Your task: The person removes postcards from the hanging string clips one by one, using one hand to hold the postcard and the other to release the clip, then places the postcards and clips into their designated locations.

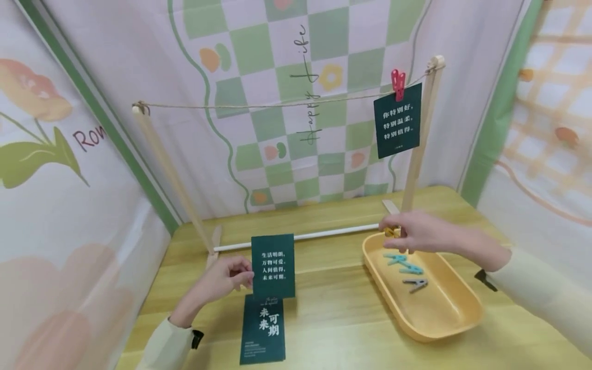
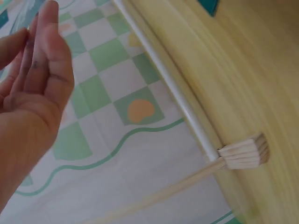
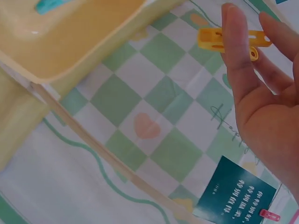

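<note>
A dark green card (image 1: 273,266) with white writing is pinched at its left edge by my left hand (image 1: 227,280), raised over the table. Below it lies another green card (image 1: 262,331) with larger characters. My right hand (image 1: 423,234) holds a yellow clothespin (image 3: 212,38) between thumb and fingers, above the far end of a yellow tray (image 1: 418,331). Two teal clothespins (image 1: 403,263) and a grey clothespin (image 1: 415,284) lie in that tray. At the right of a string (image 1: 277,105), a red clothespin (image 1: 398,85) holds up a third green card (image 1: 399,123).
The string runs between a left wooden post (image 1: 173,174) and a right wooden post (image 1: 420,149). A white rod (image 1: 337,233) joins their feet across the wooden table (image 1: 333,318). Patterned cloth (image 1: 314,169) hangs behind and at both sides.
</note>
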Demonstrator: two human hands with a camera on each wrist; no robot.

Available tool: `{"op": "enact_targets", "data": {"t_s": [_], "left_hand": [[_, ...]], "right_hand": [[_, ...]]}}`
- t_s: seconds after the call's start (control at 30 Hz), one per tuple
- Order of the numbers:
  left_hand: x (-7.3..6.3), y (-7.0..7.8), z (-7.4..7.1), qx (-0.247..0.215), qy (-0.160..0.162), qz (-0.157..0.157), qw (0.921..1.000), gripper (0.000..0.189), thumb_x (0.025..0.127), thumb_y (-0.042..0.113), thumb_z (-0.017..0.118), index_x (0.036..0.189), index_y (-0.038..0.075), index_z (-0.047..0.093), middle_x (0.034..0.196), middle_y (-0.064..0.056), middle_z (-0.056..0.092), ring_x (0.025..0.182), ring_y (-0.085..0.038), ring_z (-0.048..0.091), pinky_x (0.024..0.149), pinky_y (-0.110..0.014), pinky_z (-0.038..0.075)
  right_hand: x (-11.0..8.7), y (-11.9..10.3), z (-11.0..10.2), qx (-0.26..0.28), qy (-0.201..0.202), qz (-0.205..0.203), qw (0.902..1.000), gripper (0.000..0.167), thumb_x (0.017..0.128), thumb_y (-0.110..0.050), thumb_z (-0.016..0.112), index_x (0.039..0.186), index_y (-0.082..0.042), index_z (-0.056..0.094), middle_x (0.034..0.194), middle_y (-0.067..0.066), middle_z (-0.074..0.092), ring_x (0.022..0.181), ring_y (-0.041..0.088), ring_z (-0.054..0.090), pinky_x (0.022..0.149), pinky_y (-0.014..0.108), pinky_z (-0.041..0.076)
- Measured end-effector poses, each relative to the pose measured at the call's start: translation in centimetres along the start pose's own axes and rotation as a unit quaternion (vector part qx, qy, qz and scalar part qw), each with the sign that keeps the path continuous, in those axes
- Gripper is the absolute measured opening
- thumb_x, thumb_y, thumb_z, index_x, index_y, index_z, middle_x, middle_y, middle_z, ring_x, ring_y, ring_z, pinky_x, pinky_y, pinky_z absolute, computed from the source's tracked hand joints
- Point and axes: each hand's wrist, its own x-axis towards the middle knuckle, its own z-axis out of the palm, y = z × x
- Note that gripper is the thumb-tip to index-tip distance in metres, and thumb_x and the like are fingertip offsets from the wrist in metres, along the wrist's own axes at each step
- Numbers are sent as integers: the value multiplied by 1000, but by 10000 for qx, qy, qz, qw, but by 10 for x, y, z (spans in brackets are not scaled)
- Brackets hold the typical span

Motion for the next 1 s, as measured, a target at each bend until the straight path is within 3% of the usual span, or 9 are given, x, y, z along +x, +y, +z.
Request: {"op": "enact_targets", "data": {"t_s": [0.17, 0.3, 0.43, 0.57, 0.83, 1.0], "left_hand": [[-9, -12, 0, -555, -691, 106, 9960, 11, 98, 13, 60, 94, 3, 61, 83, -16, 71, 72, -12, 70, 61, -32, 59], [-15, -21, -1, -878, -1109, 141, 9898, 12, 98, 11, 59, 95, 0, 59, 85, -21, 71, 73, -16, 72, 64, -40, 60], [-21, -28, 0, -1105, -1386, 87, 9841, 15, 98, 11, 58, 95, -3, 58, 85, -21, 71, 76, -25, 73, 67, -46, 60], [-29, -36, 2, -1375, -1673, -55, 9763, 16, 97, 10, 58, 96, -7, 57, 86, -22, 70, 79, -29, 73, 72, -49, 59], [-44, -52, 4, -1529, -1960, -401, 9678, 16, 97, 9, 59, 95, -7, 57, 84, -15, 72, 77, -29, 73, 71, -45, 60], [-45, -55, 7, -1791, -2087, -493, 9602, 18, 96, 9, 59, 96, -9, 57, 87, -19, 72, 78, -27, 74, 73, -53, 57]], "right_hand": [[-5, 10, 19, 62, -495, -199, 9986, 29, 90, -23, 72, 112, -7, 64, 82, -4, 68, 56, -3, 54, 54, 18, 48], [-9, 16, 26, -37, -542, -417, 9977, 30, 88, -20, 74, 112, -6, 64, 99, 4, 69, 58, -4, 50, 56, 18, 46], [-17, 24, 32, 217, -683, -339, 9969, 31, 88, -18, 72, 114, -4, 63, 81, -4, 68, 54, -5, 51, 54, 18, 46], [-23, 33, 42, 730, -1106, -45, 9912, 33, 90, -18, 70, 117, -1, 62, 67, -9, 63, 51, -1, 56, 51, 21, 50], [-31, 48, 59, 1364, -1532, 692, 9763, 19, 86, -14, 73, 98, -8, 60, 78, 2, 55, 51, 6, 60, 47, 26, 55], [-35, 55, 69, 1032, -1661, 1021, 9754, 17, 84, -11, 75, 94, -9, 60, 77, 2, 51, 47, 6, 56, 44, 18, 48]]}}
